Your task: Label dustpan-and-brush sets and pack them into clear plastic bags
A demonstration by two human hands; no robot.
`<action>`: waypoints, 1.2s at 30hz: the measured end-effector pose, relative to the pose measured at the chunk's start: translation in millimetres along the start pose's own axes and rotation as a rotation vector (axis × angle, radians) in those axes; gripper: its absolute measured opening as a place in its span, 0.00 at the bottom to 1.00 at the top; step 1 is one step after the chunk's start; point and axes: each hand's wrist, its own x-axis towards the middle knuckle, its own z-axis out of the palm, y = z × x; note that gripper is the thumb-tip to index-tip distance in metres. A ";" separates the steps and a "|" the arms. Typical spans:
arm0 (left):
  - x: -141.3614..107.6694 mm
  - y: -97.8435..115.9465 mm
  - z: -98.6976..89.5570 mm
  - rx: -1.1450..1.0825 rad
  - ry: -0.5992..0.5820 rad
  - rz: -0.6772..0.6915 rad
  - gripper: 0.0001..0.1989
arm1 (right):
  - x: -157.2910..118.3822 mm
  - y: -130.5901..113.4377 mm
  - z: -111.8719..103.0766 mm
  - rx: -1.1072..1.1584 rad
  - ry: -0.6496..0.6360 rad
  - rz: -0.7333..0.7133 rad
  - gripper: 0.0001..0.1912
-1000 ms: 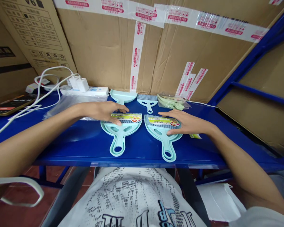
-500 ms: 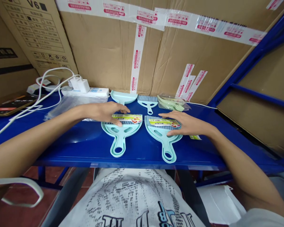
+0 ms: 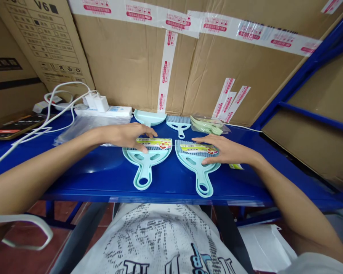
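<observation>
Two pale blue dustpan sets lie flat and side by side near the front edge of the table, a narrow gap between them. In each, the left set (image 3: 144, 165) and the right set (image 3: 200, 173), a brush is nested in a dustpan, with both handles pointing toward the person. Across the bristles sit bright printed labels, the left label (image 3: 157, 143) and the right label (image 3: 196, 147).

The left hand (image 3: 121, 135) comes in over the left set's outer side, thumb and fingers spread apart, the thumb reaching onto the brush by the label. The right hand (image 3: 227, 147) mirrors it over the right set, also spread, its thumb near the brush's edge. Neither is closed round anything; how firmly they press, I can't tell.

Behind the sets, in a row, are a loose dustpan (image 3: 150, 117), a loose brush (image 3: 178, 123) and a green set (image 3: 208, 124) in clear plastic. A small label (image 3: 236, 166) lies just beside the right hand. To the left are clear bags (image 3: 88, 126), a white power strip (image 3: 118, 111) with plugs in it, and a phone (image 3: 17, 125) among white cables. The blue table (image 3: 103, 173) backs onto a large taped cardboard box (image 3: 125, 64).
</observation>
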 end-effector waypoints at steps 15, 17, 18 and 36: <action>-1.1 0.1 -1.6 0.020 0.031 0.041 0.28 | 2.0 6.0 -4.2 -0.061 0.117 -0.026 0.36; 0.0 0.2 -1.1 0.040 0.053 0.053 0.27 | 2.8 6.2 -3.5 -0.057 0.115 -0.027 0.36; 0.4 0.2 -1.0 0.050 0.061 0.060 0.27 | 3.1 6.3 -3.2 -0.054 0.114 -0.029 0.36; -1.0 2.5 -5.1 0.022 0.069 0.075 0.24 | 3.1 4.8 -2.7 -0.035 0.126 -0.053 0.35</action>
